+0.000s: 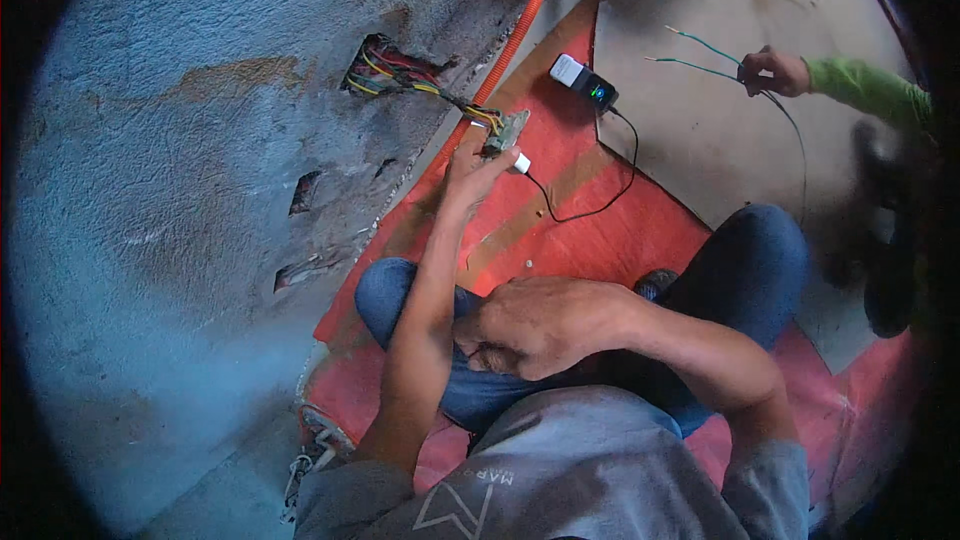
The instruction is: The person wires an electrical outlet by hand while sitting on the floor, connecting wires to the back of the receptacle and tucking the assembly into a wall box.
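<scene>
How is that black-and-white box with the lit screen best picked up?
Probably by its two long edges, near the middle, from above: the oblong box lies on the red sheet with its top uncovered. The black cable leaves at its lower-right end in the picture, so I'd keep off that end.

A building site: rough wall [180,170], wires [425,88] in an open recess [378,46], orange conduit [514,35]

Brown-banded red sheet [650,215], mottled blue-grey wall [200,200]

Over my link I get yellow and red wires [428,89], a greyish-green piece [511,127], a white plug [521,163] and a black cable [558,219]. I also read orange conduit [513,40], green wires [698,67], a lime sleeve [865,88], blue jeans [750,255] and a grey shirt [590,455] with white line print.
</scene>
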`<control>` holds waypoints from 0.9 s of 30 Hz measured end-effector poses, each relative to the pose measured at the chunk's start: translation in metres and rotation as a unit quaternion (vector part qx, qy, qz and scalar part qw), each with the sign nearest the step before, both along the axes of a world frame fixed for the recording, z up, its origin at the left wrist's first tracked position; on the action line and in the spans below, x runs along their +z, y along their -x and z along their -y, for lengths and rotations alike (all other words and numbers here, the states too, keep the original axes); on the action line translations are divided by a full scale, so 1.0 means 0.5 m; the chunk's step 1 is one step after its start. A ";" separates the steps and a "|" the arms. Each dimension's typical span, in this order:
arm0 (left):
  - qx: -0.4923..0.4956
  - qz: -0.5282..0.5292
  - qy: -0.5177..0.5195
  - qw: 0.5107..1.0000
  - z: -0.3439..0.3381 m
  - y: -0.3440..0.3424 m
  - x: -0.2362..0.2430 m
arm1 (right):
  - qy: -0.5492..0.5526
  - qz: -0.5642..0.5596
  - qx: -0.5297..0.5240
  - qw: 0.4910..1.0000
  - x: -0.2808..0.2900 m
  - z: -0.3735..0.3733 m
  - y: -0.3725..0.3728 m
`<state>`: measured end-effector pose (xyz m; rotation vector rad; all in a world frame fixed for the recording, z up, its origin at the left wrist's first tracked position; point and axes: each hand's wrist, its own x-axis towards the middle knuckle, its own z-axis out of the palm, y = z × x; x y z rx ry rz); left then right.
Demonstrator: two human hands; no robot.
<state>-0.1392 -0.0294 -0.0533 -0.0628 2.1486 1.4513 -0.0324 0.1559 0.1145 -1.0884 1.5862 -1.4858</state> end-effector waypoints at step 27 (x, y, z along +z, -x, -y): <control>0.002 0.065 -0.013 0.998 0.014 0.011 -0.021 | 0.013 -0.009 -0.022 1.000 -0.018 0.004 -0.003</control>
